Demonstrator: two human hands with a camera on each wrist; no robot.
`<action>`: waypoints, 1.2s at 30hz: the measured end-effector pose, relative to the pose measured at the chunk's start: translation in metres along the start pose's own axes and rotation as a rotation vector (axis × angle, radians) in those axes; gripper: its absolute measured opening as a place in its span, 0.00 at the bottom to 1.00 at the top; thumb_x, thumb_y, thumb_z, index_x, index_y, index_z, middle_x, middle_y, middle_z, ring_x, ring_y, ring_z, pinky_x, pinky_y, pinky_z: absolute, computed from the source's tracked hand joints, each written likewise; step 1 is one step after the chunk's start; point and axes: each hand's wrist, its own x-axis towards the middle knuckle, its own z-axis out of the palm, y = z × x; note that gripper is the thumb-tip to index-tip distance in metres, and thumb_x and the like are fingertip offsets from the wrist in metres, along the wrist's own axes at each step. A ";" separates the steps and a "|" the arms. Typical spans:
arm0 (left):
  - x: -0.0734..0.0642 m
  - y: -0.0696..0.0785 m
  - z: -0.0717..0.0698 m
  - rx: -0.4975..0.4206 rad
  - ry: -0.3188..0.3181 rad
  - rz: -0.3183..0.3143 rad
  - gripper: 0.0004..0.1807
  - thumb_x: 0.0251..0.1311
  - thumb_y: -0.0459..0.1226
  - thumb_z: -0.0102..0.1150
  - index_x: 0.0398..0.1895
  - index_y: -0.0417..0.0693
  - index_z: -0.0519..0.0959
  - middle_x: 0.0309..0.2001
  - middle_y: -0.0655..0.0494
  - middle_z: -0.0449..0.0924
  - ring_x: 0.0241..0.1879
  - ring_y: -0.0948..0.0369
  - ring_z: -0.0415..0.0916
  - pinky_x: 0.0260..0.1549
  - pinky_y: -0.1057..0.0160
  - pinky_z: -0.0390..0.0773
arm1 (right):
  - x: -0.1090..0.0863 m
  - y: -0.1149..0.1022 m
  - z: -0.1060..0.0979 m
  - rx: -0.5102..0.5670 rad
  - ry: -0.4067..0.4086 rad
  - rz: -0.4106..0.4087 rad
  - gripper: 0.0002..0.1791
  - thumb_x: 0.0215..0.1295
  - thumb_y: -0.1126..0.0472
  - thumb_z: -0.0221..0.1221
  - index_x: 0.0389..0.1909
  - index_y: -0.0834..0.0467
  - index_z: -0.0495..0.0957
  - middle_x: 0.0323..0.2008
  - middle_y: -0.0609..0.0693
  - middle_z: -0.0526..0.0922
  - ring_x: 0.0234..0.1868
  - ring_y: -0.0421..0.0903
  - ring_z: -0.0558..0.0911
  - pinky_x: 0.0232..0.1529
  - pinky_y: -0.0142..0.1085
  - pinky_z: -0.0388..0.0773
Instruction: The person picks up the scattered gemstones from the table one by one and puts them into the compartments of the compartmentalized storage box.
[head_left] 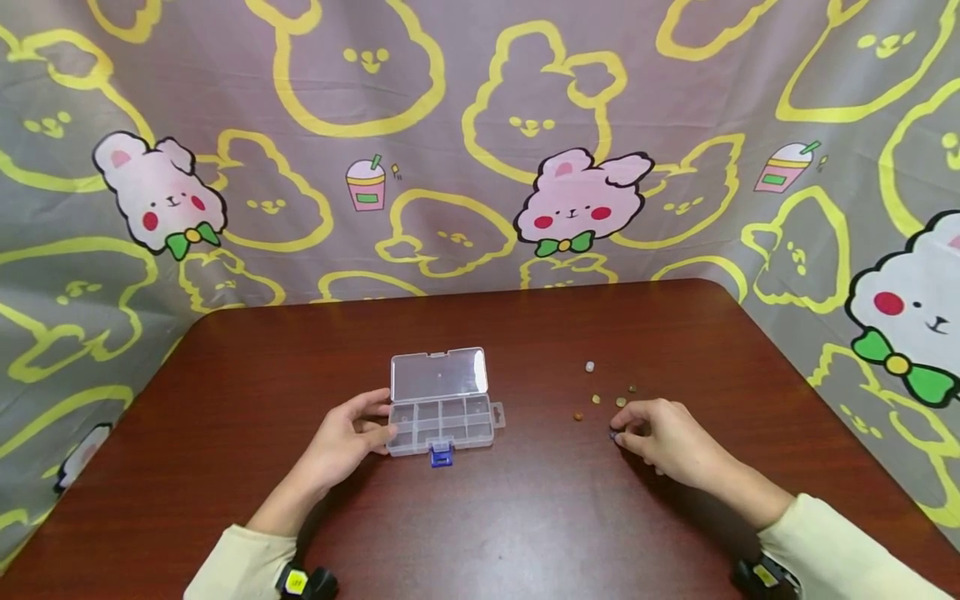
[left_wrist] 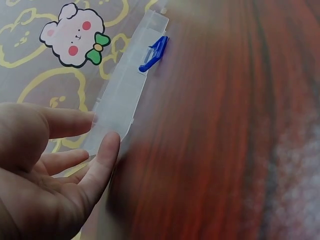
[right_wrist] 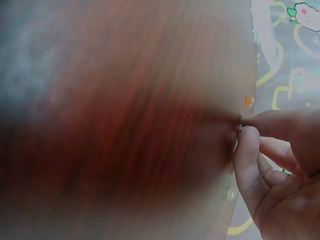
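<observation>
A clear plastic compartment box [head_left: 453,426] lies on the table with its lid [head_left: 438,379] raised at the back and its blue latch [head_left: 442,456] hanging down in front. My left hand [head_left: 341,442] holds the box's left end between thumb and fingers. To the right, my right hand [head_left: 671,442] pinches a small dark blue bead [head_left: 613,436] between thumb and index finger, low over the tabletop. The fingertips mostly cover this bead in the right wrist view.
Several small beads are scattered beyond my right hand: a white one [head_left: 589,367], an orange-brown one [head_left: 577,417], a yellow one [head_left: 596,399] and greenish ones. The dark red-brown table [head_left: 517,517] reaches back to a patterned cloth [head_left: 450,100] hanging behind it.
</observation>
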 end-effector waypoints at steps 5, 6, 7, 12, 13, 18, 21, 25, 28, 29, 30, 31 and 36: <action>0.000 -0.001 -0.001 0.007 -0.008 0.005 0.34 0.60 0.22 0.62 0.70 0.30 0.65 0.55 0.31 0.75 0.38 0.52 0.81 0.33 0.60 0.84 | 0.000 0.000 0.002 0.010 -0.014 -0.006 0.06 0.60 0.70 0.67 0.36 0.58 0.83 0.20 0.42 0.77 0.10 0.39 0.72 0.12 0.35 0.74; -0.001 -0.001 -0.001 0.011 -0.008 0.007 0.34 0.59 0.22 0.62 0.70 0.31 0.65 0.55 0.31 0.75 0.38 0.52 0.81 0.33 0.60 0.84 | 0.000 0.000 0.002 0.012 -0.019 -0.004 0.06 0.60 0.70 0.67 0.37 0.58 0.83 0.20 0.42 0.76 0.10 0.39 0.72 0.12 0.34 0.74; -0.001 -0.001 -0.002 0.012 -0.011 0.010 0.34 0.59 0.22 0.62 0.70 0.31 0.64 0.56 0.31 0.75 0.37 0.52 0.81 0.32 0.60 0.84 | 0.000 0.000 0.002 0.014 -0.021 -0.007 0.07 0.60 0.70 0.67 0.38 0.58 0.83 0.20 0.42 0.76 0.10 0.39 0.72 0.11 0.35 0.74; 0.000 0.001 -0.002 0.021 -0.033 0.018 0.35 0.59 0.22 0.62 0.71 0.31 0.63 0.58 0.29 0.72 0.37 0.52 0.81 0.32 0.59 0.84 | 0.001 0.000 0.000 -0.002 -0.024 -0.011 0.08 0.60 0.69 0.68 0.39 0.57 0.84 0.20 0.43 0.75 0.09 0.39 0.71 0.10 0.35 0.73; 0.000 0.001 -0.001 0.019 -0.037 0.017 0.35 0.60 0.22 0.62 0.72 0.31 0.63 0.59 0.29 0.72 0.37 0.52 0.81 0.32 0.59 0.84 | 0.001 0.000 -0.001 -0.002 -0.024 -0.013 0.07 0.60 0.69 0.68 0.38 0.57 0.85 0.20 0.43 0.75 0.08 0.39 0.71 0.10 0.35 0.73; -0.001 0.002 -0.002 0.034 -0.046 0.006 0.36 0.60 0.22 0.63 0.72 0.32 0.62 0.59 0.30 0.72 0.38 0.52 0.82 0.32 0.59 0.84 | 0.001 -0.001 -0.001 0.004 -0.034 -0.013 0.06 0.60 0.69 0.68 0.36 0.56 0.85 0.19 0.43 0.74 0.08 0.38 0.70 0.10 0.35 0.73; -0.002 0.002 -0.003 0.034 -0.053 0.007 0.36 0.61 0.23 0.63 0.72 0.32 0.62 0.59 0.30 0.73 0.38 0.52 0.82 0.32 0.59 0.84 | 0.001 -0.001 -0.002 0.000 -0.040 -0.001 0.06 0.60 0.69 0.68 0.36 0.55 0.85 0.19 0.43 0.74 0.09 0.39 0.71 0.10 0.35 0.73; 0.000 0.002 -0.003 0.021 -0.062 0.016 0.36 0.61 0.23 0.63 0.72 0.32 0.62 0.59 0.30 0.73 0.39 0.51 0.81 0.32 0.59 0.84 | 0.001 0.000 -0.002 -0.007 -0.034 0.005 0.06 0.60 0.68 0.68 0.35 0.55 0.84 0.20 0.43 0.75 0.09 0.39 0.71 0.11 0.35 0.73; 0.000 0.002 -0.003 0.019 -0.062 0.017 0.36 0.61 0.23 0.63 0.72 0.32 0.62 0.59 0.30 0.73 0.38 0.52 0.81 0.32 0.59 0.84 | 0.001 -0.001 -0.003 -0.005 -0.031 0.004 0.05 0.60 0.68 0.68 0.34 0.55 0.84 0.20 0.43 0.75 0.09 0.39 0.71 0.11 0.35 0.73; 0.000 0.002 -0.003 0.018 -0.061 0.017 0.36 0.61 0.23 0.63 0.72 0.31 0.62 0.60 0.30 0.73 0.38 0.52 0.81 0.32 0.59 0.84 | 0.002 -0.001 -0.003 -0.005 -0.029 0.004 0.05 0.59 0.68 0.68 0.33 0.55 0.84 0.20 0.43 0.75 0.09 0.39 0.71 0.11 0.35 0.73; 0.000 0.002 -0.003 0.017 -0.061 0.018 0.36 0.61 0.23 0.63 0.72 0.32 0.62 0.60 0.30 0.73 0.38 0.52 0.81 0.32 0.59 0.84 | 0.002 -0.001 -0.003 -0.007 -0.027 0.004 0.05 0.59 0.68 0.68 0.32 0.55 0.84 0.19 0.43 0.75 0.10 0.40 0.71 0.12 0.35 0.74; 0.000 0.002 -0.003 0.016 -0.062 0.019 0.36 0.61 0.23 0.63 0.72 0.31 0.62 0.60 0.30 0.73 0.38 0.52 0.81 0.32 0.59 0.84 | 0.002 -0.001 -0.003 -0.008 -0.026 0.005 0.06 0.59 0.69 0.69 0.31 0.55 0.83 0.19 0.44 0.75 0.10 0.40 0.72 0.12 0.35 0.74; 0.000 0.001 -0.003 0.028 -0.062 0.035 0.33 0.61 0.23 0.62 0.70 0.31 0.65 0.60 0.30 0.73 0.37 0.52 0.80 0.32 0.59 0.84 | 0.003 -0.002 -0.003 0.006 -0.029 0.020 0.06 0.58 0.68 0.69 0.29 0.55 0.82 0.19 0.44 0.75 0.11 0.41 0.73 0.12 0.35 0.74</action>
